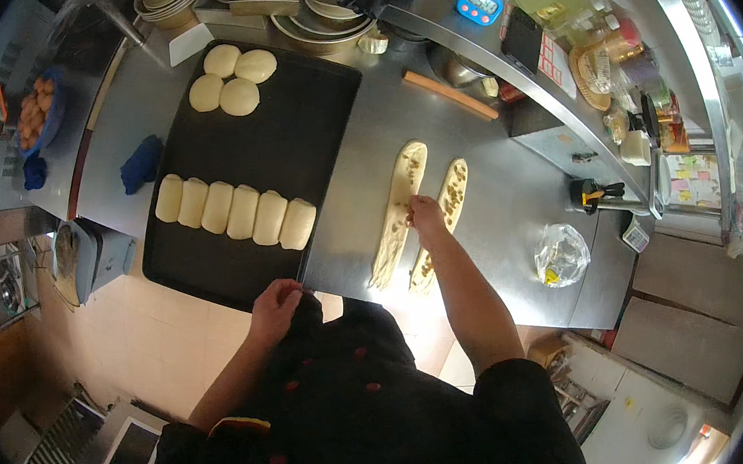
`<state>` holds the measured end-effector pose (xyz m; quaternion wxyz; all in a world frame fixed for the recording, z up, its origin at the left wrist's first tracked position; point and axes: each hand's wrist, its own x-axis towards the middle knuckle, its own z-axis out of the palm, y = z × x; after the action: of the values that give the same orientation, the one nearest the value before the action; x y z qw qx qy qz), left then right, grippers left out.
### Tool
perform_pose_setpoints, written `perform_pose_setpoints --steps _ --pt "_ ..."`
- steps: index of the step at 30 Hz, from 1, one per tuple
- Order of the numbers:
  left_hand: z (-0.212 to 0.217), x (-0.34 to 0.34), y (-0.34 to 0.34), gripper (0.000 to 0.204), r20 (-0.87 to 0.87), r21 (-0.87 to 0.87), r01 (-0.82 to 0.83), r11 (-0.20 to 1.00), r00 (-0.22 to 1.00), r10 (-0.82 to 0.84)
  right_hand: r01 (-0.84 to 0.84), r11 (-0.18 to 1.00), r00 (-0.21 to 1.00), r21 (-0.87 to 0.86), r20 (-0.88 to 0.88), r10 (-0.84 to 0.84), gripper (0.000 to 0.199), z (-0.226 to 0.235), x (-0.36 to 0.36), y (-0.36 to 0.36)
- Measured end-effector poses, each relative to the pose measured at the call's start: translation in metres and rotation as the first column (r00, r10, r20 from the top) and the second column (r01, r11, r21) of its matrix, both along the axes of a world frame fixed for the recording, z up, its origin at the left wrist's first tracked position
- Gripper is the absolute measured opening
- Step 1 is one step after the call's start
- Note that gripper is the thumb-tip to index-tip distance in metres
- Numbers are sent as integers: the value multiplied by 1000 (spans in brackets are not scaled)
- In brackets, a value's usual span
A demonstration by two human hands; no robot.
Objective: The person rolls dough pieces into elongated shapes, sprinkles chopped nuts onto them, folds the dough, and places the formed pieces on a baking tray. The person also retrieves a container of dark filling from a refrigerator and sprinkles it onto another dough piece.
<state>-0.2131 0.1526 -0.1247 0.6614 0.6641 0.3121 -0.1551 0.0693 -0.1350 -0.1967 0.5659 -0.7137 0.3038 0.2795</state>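
Where two long strips of dough lie side by side on the steel counter (497, 219), the right hand (425, 215) rests between them, its fingertips down at the edge of the left dough strip (398, 211), about halfway along it. The fingers look bunched together, though whether they pinch the dough or only press it I cannot tell. The right dough strip (446, 210) lies just beside the hand, dotted with dark filling like the first one.

Beside the strips sits a black baking tray (306, 121), with a row of six dough rolls (235, 212) along its near part and four round dough buns (231, 78) at its far corner. The left hand (275, 305) is at the tray's near edge, fingers curled over the rim. A wooden rolling pin (449, 94) lies beyond the strips, a clear plastic bag (561, 256) well off to the right, and a blue cloth (141, 164) left of the tray.

The right forearm reaches straight forward from the dark jacket; the left arm bends in toward the tray.
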Motion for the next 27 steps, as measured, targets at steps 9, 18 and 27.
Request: perform_pose_setpoints --steps 9,18,27 --pt "-5 39 -38 29 6 123 559 820 826 -564 67 982 993 176 86 -83 22 13 -29 -14" --pt "-38 71 -99 60 73 585 665 464 527 -847 163 957 984 239 27 -174 23 11 -107 -20" --pt "-26 80 -117 73 -68 630 721 289 422 -904 12 999 988 44 152 -19 22 7 -87 -22"
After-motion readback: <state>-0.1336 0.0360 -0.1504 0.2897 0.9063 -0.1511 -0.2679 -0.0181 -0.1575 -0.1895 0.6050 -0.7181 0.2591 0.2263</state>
